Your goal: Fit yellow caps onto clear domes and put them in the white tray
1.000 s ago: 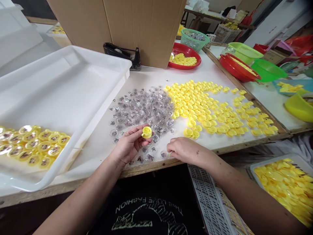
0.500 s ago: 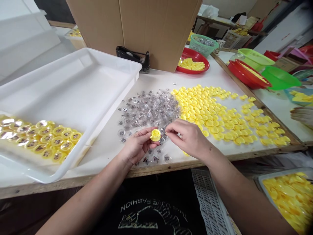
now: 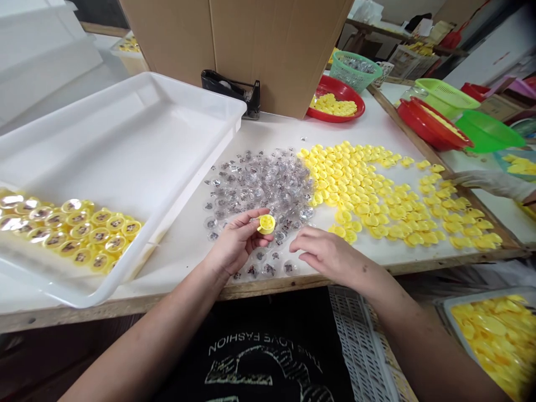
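My left hand (image 3: 240, 240) pinches a small round yellow plastic piece (image 3: 267, 224) between thumb and fingers, its hollow side facing me. To its right, my right hand (image 3: 326, 252) hovers over the table with bent fingers and the thumb apart; nothing shows between them. Beyond my hands spreads a pile of clear plastic discs (image 3: 259, 178) with small printed pictures. A wide spread of yellow pieces (image 3: 343, 173) lies to the right of the discs.
At left stands a large white tray (image 3: 196, 145) holding rows of yellow pieces with pictures. A tape dispenser (image 3: 232, 92) sits before a cardboard box (image 3: 276, 50). Red bowl (image 3: 355, 103) and green basket (image 3: 355, 70) are behind. A co-worker's gloved hand (image 3: 481, 180) reaches in at right.
My right hand has drawn down and away from the yellow piece, and its fingers have parted. My left hand still holds the piece. The co-worker's gloved hand has come further in from the right.
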`<state>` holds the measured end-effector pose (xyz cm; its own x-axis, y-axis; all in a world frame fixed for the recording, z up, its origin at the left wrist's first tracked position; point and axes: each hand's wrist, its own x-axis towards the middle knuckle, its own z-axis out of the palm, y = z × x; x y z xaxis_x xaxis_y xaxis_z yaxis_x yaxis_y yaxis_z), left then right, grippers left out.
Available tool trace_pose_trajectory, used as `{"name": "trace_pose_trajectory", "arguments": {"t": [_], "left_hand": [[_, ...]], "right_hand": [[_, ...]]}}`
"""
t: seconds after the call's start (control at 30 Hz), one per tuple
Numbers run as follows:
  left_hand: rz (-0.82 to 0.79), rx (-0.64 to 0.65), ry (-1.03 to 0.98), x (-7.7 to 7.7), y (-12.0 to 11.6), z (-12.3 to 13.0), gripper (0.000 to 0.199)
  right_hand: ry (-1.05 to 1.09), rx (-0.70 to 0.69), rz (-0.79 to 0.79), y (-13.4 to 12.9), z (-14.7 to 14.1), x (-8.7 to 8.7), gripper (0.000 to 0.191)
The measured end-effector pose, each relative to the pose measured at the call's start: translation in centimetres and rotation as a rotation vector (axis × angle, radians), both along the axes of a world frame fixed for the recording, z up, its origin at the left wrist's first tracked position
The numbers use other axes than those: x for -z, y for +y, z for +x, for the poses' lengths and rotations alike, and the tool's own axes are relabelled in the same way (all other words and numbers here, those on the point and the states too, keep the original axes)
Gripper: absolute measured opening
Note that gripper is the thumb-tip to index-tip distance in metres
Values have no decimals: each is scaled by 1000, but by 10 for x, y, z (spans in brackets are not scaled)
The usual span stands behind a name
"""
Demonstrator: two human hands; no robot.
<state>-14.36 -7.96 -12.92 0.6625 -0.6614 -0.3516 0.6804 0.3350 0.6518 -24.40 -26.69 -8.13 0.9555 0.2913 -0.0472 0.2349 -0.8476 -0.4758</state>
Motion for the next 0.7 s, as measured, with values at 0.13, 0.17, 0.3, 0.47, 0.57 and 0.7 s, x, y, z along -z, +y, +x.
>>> {"name": "trace_pose_trajectory", "arguments": {"t": [0.13,0.17,0.3,0.47,0.57,0.7], "left_hand": [[41,-10,-31,-2,0,0,22],[48,-8,-33,-2,0,0,22],[64,-7,-32,-1,1,1,22],[54,4,-20,0,-1,2,22],[59,2,-5,0,-1,2,21],[52,-13,-6,0,-1,2,21]], "right_hand": [[228,-173,-85,2,1,9,29],[255,-202,-81,3,4,10,29],[280,-237,-86,5,14,10,26],[155,-137,-93,5,14,20,22],[95,-91,-87,5,11,29,22],[-22,-23,-12,10,8,35,15]]}}
